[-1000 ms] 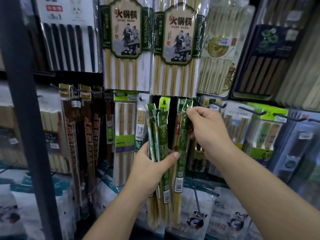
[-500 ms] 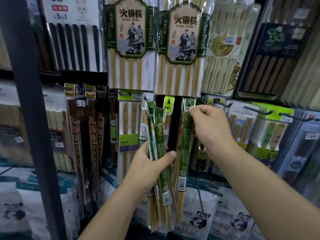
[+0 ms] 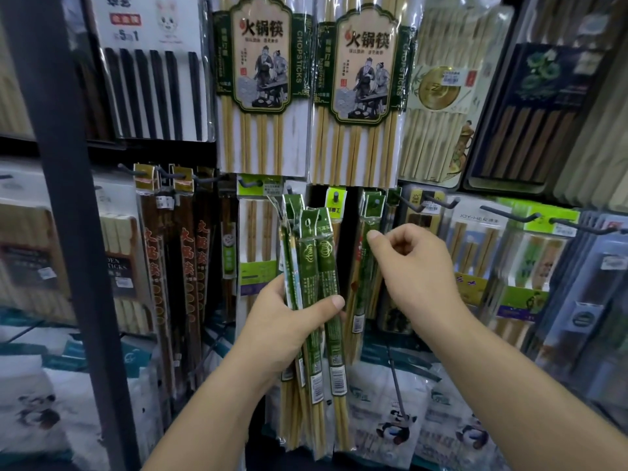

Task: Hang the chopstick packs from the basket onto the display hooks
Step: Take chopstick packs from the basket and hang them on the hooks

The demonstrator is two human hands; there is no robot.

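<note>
Shop aisle — rows of packaged chopsticks (image 3: 261,96) on display hooks (image 3: 508,215), barcode stickers (image 3: 338,380).

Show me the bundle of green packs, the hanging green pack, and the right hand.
bundle of green packs (image 3: 319,266): head view, front pack's green wrapper.
hanging green pack (image 3: 366,280): head view, wrapper at mid-length.
right hand (image 3: 413,263): head view, back of the hand.
</note>
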